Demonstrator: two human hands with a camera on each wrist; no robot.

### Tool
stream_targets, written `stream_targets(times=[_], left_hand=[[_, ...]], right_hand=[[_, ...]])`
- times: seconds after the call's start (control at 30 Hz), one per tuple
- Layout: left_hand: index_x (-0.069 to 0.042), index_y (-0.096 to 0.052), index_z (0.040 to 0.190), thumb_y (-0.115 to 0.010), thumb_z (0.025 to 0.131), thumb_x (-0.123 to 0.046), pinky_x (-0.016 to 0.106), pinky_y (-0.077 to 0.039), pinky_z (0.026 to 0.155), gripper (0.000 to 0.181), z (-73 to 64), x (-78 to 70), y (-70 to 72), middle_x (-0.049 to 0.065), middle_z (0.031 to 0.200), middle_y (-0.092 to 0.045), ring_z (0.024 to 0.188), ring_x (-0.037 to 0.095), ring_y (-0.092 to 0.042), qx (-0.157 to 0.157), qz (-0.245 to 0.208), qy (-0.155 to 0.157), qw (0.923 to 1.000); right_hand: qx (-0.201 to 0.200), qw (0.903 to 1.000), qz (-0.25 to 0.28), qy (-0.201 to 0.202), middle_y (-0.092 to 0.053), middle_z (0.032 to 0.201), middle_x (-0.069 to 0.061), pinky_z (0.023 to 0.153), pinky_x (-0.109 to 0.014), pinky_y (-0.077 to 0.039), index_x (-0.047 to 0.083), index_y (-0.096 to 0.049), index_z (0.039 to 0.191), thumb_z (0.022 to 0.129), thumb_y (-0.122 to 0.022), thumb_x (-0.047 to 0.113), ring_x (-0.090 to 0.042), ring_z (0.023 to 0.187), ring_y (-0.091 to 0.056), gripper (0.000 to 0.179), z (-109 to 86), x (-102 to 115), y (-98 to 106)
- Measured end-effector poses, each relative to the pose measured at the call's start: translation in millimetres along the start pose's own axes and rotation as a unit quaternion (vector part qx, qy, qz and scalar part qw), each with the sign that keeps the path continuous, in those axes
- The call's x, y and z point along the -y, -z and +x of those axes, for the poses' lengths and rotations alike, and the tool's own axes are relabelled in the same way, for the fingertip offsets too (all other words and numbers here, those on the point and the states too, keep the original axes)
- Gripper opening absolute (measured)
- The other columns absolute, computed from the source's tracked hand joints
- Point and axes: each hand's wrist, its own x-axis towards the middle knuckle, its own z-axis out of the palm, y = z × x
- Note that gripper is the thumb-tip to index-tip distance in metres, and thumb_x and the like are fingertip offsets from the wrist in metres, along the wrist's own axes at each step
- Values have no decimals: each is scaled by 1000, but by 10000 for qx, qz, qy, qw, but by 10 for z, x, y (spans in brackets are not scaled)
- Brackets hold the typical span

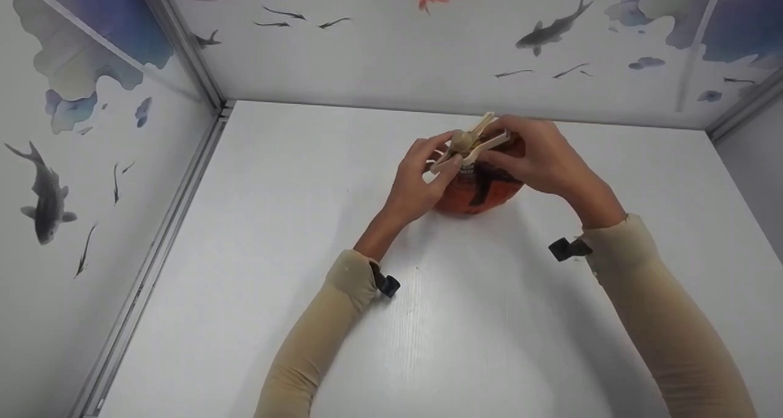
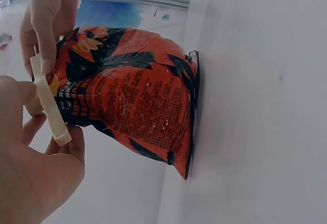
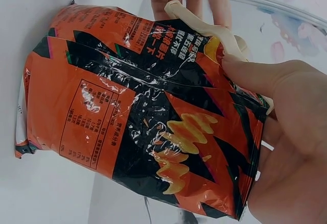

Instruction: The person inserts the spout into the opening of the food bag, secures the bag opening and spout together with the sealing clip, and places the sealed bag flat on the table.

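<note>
An orange and black crisp bag [image 1: 471,199] stands upright on the white table, printed with wavy crisps [image 3: 184,132] in the right wrist view. Across its top lies a cream plastic bag clip [image 1: 486,145] with a rounded knob and two long arms spread apart. My left hand [image 1: 416,182] grips the clip's left part, thumb in front and fingers behind. On the other side, my right hand [image 1: 544,158] pinches the top of the bag beside the clip, its thumb against the orange wrapper. The right fingers are partly hidden behind the bag.
The white table [image 1: 293,222] carries the bag near its far edge. White panels with painted fish rise at the back [image 1: 428,57] and at the left [image 1: 92,191]. Small black devices [image 1: 386,283] sit at both sleeve cuffs.
</note>
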Motion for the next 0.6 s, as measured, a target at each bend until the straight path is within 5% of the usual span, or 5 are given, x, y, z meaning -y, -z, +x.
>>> stream_targets(times=[0.37,0.6], left_hand=[[-21,-62,145,-60,112,-41,31,-55,108,39,96,-33,-88,-3,146,-65,127,12,-65,-370,-176,7,9992],[-20,-60,145,-58,113,-39,32,-54,111,38,102,-25,-102,-3,146,-65,129,12,-66,-345,-280,5,9990]], right_hand=[[-295,9994,151,39,-75,113,-1,73,-12,-54,10,-71,124,104,-74,17,-12,85,-70,22,-17,6,-27],[-598,9975,321,177,-54,153,-4,82,-7,-54,7,-70,114,103,-74,15,-15,106,-69,15,-5,2,-19]])
